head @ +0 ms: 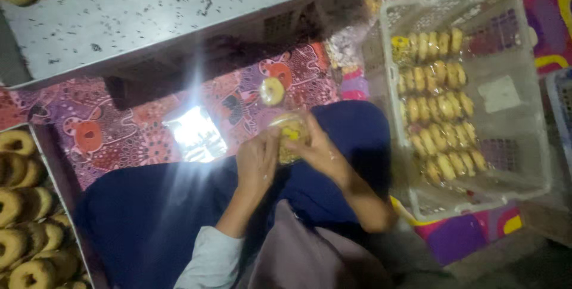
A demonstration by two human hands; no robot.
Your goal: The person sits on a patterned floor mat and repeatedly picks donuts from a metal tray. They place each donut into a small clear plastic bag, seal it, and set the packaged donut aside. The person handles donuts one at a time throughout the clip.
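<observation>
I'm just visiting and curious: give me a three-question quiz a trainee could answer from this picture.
1. True or false: the left hand and the right hand both hold one clear-wrapped doughnut packet.
2. Where do the packed doughnuts lie? A) in the clear plastic crate on the right; B) on the grey tray at the top; C) on the lap.
3. Fill in: a single doughnut lies on the patterned ____ just beyond the hands.

Key: 1 true; 2 A; 3 mat.
</observation>
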